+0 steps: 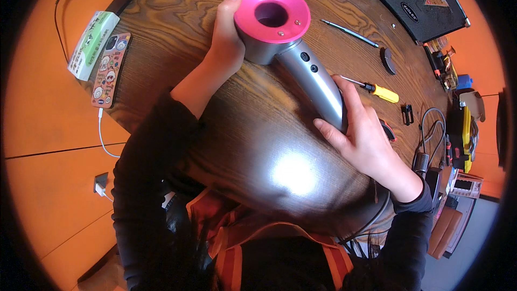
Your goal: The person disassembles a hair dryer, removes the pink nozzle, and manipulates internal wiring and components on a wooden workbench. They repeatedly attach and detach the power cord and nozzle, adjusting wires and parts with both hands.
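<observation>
A hair dryer (318, 87) with a round pink head and a silver-grey handle is held between my two hands above the wooden table. My left hand (226, 37) is wrapped round the left side of the head. Its thumb shows at the pink rim, and the other fingers are hidden. Around the lower end of the handle closes my right hand (365, 133), thumb on the near side. Two dark buttons face up on the handle. Two small metal-coloured spots, perhaps screws, sit on the pink face. A yellow-handled screwdriver (383, 94) lies just beyond my right hand.
On the table (177, 27) lie a thin pen-like tool (350, 33), a black curved piece (387, 61) and a black bracket (407, 114). A phone (111, 70) on a white cable is beside a green-white box (93, 46). A black speaker (425, 4) stands far right.
</observation>
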The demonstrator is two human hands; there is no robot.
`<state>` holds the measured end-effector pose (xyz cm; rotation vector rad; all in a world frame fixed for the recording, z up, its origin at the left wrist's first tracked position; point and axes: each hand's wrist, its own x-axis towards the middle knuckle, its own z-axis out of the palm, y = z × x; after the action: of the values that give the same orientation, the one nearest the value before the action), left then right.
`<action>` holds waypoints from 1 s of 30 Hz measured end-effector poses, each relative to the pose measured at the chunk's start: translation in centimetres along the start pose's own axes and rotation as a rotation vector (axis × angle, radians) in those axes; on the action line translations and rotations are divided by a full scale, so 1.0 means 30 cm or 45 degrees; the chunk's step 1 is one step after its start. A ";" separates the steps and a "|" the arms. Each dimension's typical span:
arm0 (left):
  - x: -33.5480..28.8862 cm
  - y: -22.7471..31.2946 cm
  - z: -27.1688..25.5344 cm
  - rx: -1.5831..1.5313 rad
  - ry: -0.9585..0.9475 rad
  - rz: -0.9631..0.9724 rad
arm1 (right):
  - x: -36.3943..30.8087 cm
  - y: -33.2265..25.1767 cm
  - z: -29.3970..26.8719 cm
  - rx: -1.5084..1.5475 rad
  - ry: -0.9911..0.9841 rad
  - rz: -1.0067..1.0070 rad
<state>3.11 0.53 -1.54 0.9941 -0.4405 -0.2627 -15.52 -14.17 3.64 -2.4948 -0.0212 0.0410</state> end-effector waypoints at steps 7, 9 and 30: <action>0.017 0.007 -0.024 0.047 -0.007 0.039 | 0.036 -0.020 0.002 1.183 -0.315 0.384; 0.018 0.003 -0.030 -0.022 -0.008 0.005 | 0.048 -0.025 0.005 1.349 -0.369 0.451; -0.047 0.011 -0.078 0.588 -0.323 0.369 | 0.030 -0.046 -0.021 1.156 -0.688 0.763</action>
<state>2.96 3.03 -2.68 1.3349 -0.8960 -0.0209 -14.61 -13.42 4.95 -1.4517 0.4215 0.7837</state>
